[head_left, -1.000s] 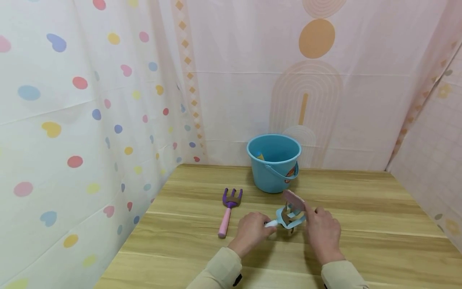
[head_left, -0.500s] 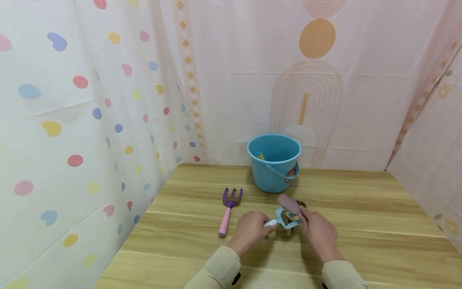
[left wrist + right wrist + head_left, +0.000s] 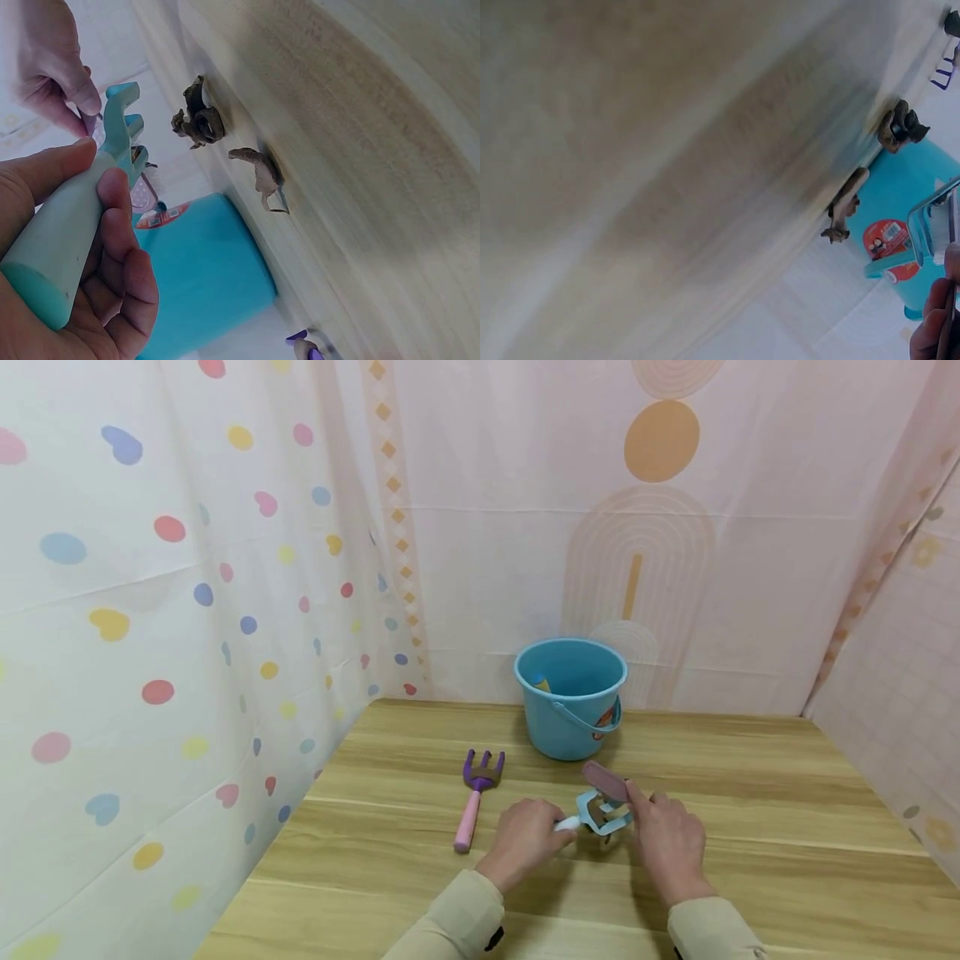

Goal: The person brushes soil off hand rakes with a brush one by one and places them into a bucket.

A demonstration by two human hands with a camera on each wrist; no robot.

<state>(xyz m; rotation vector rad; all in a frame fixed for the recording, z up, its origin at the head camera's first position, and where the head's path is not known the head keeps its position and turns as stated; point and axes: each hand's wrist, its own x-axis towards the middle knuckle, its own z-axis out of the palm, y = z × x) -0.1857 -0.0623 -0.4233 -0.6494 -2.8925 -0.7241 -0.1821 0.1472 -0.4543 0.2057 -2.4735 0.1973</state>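
My left hand grips the pale handle of a light blue toy hand fork, fingers curled round it. Its tines point right, with brown, mud-like matter between them. My right hand pinches one end of a flat mauve brush, which lies across the tines in the head view. Dotted rows show on the brush's underside in the left wrist view. Below the fork, curled brown clumps lie on the wooden table.
Behind my hands stands a blue bucket with its handle hanging down and something yellow and blue inside. Left of it lies a second toy fork, purple with a pink handle, brown matter on its tines. Patterned curtains hang around the table.
The mauve brush has swept down and left over the tines, then shifted slightly back up and right. My left hand and the light blue fork stay nearly in place.
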